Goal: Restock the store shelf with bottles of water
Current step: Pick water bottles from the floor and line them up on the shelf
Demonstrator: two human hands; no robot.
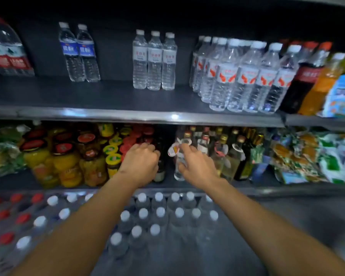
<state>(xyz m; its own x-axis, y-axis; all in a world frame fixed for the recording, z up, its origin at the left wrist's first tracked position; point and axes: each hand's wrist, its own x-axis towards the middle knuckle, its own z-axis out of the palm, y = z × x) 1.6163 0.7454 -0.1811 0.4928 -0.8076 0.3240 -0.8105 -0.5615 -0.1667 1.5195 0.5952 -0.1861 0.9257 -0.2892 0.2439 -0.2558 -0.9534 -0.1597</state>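
My left hand (140, 162) reaches into the middle shelf, its fingers curled round the top of a dark glass bottle (161, 170). Beside it, my right hand (195, 164) grips a clear bottle (178, 172) that carries a white tag (173, 150) at its neck. On the upper shelf (108, 114) stand three white-label water bottles (154, 60), two blue-label ones (79, 52) and a dense group with red-orange labels (245, 76). Below my arms lie several white-capped water bottles (159, 213) in packs.
Jars of yellow fruit (54, 162) fill the middle shelf's left. Oil and sauce bottles (233, 156) and snack bags (307, 156) sit to the right. Cola and orange drink bottles (311, 76) stand at the upper right. Red-capped bottles (6, 214) lie lower left.
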